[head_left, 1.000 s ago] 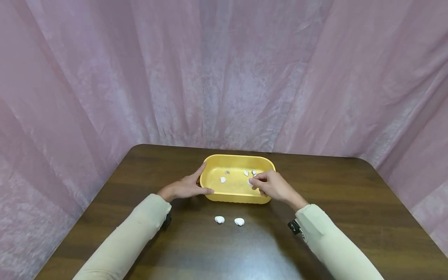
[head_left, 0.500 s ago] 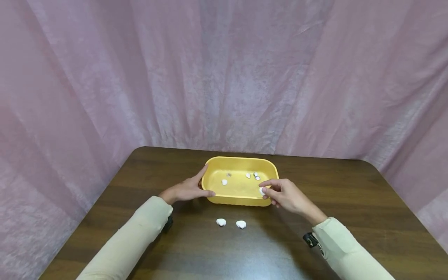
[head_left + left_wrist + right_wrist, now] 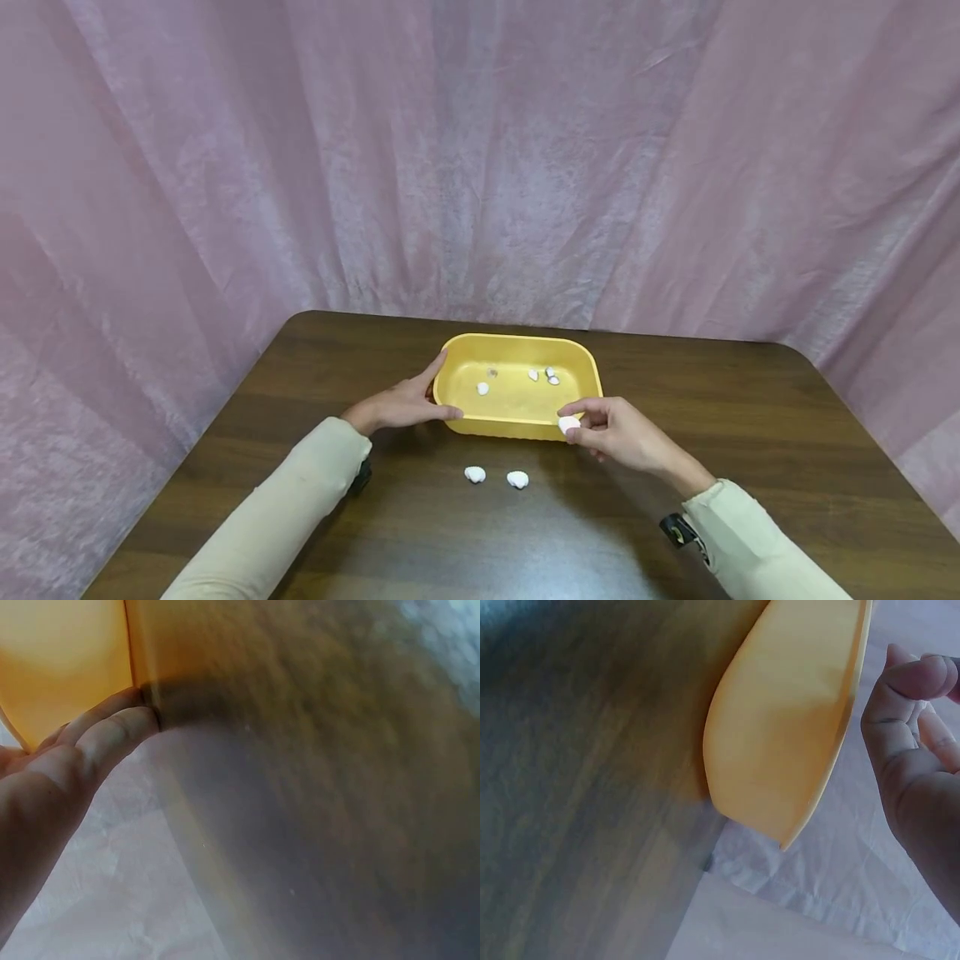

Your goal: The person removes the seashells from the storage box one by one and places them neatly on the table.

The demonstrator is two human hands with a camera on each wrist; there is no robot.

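A yellow plastic tray (image 3: 510, 429) stands on the table, several small shells inside, one of them a white shell (image 3: 482, 388). My left hand (image 3: 405, 403) holds the tray's left end, thumb along the front rim and fingers around the outer side. In the left wrist view its fingertips (image 3: 142, 716) meet the tray wall. My right hand (image 3: 626, 437) pinches a white seashell (image 3: 568, 423) between thumb and fingers at the tray's front right corner. The right wrist view shows this hand (image 3: 911, 750) beside the tray rim (image 3: 840, 742), the shell hidden there.
Two white ribbed shells, a left one (image 3: 475, 474) and a right one (image 3: 517, 479), lie on the dark wooden table (image 3: 450, 542) in front of the tray. A pink curtain (image 3: 480, 167) hangs behind the table's far edge.
My right hand has moved from over the tray's inside toward me and to the right, bringing the pinched shell to the front right rim. The left hand keeps its hold.
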